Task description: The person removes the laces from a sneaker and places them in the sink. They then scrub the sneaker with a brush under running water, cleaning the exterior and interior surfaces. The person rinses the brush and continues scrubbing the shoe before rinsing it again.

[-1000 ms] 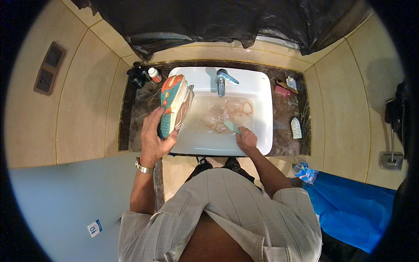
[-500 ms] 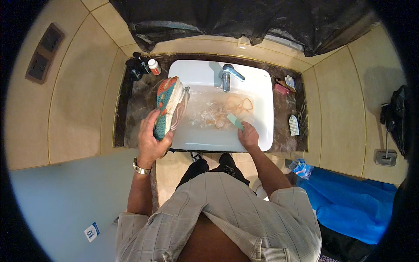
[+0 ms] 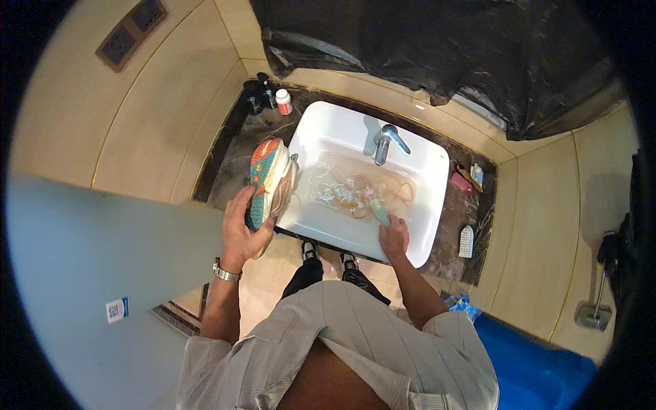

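My left hand (image 3: 244,229) grips a sneaker (image 3: 267,179) by its heel end, over the sink's left edge. Its teal and orange sole faces left and its pale upper leans toward the basin. My right hand (image 3: 394,237) is closed round a pale green-handled brush (image 3: 380,214), dipped into the water; its bristles are hidden. The white sink (image 3: 425,205) holds cloudy, rippling water. Pale orange, rounded shapes (image 3: 406,192) show in that water; I cannot tell what they are. A chrome faucet (image 3: 385,142) stands at the far rim.
Dark bottles (image 3: 253,99) and a white-and-red bottle (image 3: 283,102) stand at the counter's far left. A pink bar (image 3: 461,182) and a white scrubbing brush (image 3: 466,242) lie on the right. Black plastic sheeting (image 3: 437,61) hangs behind; blue sheeting (image 3: 533,362) is low at right.
The view has turned, so the sink appears tilted clockwise. The brush has gone deeper into the water beside my right hand. My left hand still holds the sneaker at the left edge.
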A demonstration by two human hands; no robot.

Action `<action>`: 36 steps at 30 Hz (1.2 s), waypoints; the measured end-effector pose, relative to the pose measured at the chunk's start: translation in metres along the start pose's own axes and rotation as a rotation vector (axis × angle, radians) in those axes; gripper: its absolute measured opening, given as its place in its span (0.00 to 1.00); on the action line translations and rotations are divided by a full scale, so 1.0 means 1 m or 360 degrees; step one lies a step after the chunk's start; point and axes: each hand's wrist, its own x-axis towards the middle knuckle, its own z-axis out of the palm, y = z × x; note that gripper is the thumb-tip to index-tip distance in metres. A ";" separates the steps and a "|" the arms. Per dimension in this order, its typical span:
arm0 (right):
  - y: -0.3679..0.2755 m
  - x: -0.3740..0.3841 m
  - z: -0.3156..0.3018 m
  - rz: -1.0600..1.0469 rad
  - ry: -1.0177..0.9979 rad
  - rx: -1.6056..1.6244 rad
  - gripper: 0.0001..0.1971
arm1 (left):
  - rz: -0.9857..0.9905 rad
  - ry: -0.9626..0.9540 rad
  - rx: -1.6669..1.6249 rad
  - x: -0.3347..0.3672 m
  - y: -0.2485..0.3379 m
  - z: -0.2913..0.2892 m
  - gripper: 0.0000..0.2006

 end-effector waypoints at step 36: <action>-0.178 0.040 0.030 0.0622 -0.0730 0.2218 0.28 | -0.0207 0.0108 0.0053 -0.078 0.122 0.121 0.35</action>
